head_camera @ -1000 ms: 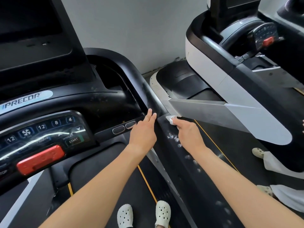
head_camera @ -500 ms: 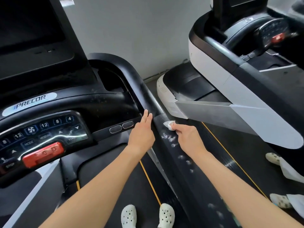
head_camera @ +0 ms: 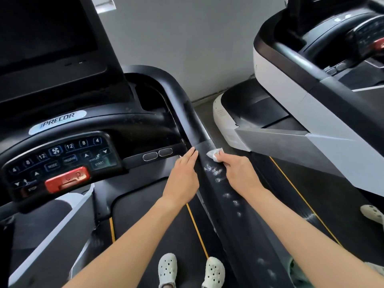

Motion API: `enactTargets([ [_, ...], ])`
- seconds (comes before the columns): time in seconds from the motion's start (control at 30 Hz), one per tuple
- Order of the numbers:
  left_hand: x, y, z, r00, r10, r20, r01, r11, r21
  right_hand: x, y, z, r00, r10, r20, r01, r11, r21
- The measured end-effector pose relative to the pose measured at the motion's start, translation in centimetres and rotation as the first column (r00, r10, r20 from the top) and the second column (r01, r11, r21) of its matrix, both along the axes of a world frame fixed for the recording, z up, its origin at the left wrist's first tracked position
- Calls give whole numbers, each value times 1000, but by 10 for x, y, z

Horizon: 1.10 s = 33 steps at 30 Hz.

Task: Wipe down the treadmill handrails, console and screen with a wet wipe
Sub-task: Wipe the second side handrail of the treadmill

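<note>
To the right, a second treadmill of white and black plastic with a silver-grey side rail point(head_camera: 291, 88). Behind it and away to its left, a plain pale grey painted wall point(head_camera: 176, 38), flat and matt. At the foot of that wall, just left of the second treadmill's white motor hood, a narrow strip of dull grey floor point(head_camera: 204, 109), met by the wall along a dark seam. Far to its left, at the top edge, a small bright white patch point(head_camera: 106, 5), too cropped to identify. Soft, even light throughout. Pale sheen along the silver-grey rail, and on the second treadmill's console a blurred red button point(head_camera: 377, 45).
</note>
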State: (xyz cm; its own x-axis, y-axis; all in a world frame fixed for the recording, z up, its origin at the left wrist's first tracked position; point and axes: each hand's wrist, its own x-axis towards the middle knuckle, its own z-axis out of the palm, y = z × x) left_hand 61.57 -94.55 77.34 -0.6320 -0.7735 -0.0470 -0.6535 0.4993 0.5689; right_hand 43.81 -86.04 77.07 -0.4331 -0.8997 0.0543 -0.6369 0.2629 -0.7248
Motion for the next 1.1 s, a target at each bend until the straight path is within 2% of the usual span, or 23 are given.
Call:
enactTargets([
  [0.23, -7, -3, 7, 999, 45, 13, -45, 998, 39, 9, -47, 2, 997, 45, -59, -44, 999, 14],
  [0.47, -3, -3, 4, 1000, 26, 7, -27, 996, 84, 12, 10, -2, 973, 124, -196, -139, 988, -62],
  [0.67, 2, -2, 9, 1000, 14, -5, -13, 987, 157, 28, -20, 16, 984, 50, -173, -39, 997, 69],
  [0.77, 7, -5, 10, 1000, -31, 3, 30, 982, 184, 41, -24, 22, 973, 32, -228, -9, 995, 101],
  [0.87, 9, -10, 8, 998, -61, -8, 62, 973, 221, 54, -4, 22, 952, 57, -302, -32, 996, 87],
  [0.97, 12, -14, 4, 996, -92, -9, 91, 967, 238, 64, 20, 20, 952, 76, -297, -55, 995, 77],
  [1.1, 14, -16, 1, 993, -116, -8, 115, 968, 225, 65, 11, 21, 949, -8, -316, 16, 1000, 23],
])
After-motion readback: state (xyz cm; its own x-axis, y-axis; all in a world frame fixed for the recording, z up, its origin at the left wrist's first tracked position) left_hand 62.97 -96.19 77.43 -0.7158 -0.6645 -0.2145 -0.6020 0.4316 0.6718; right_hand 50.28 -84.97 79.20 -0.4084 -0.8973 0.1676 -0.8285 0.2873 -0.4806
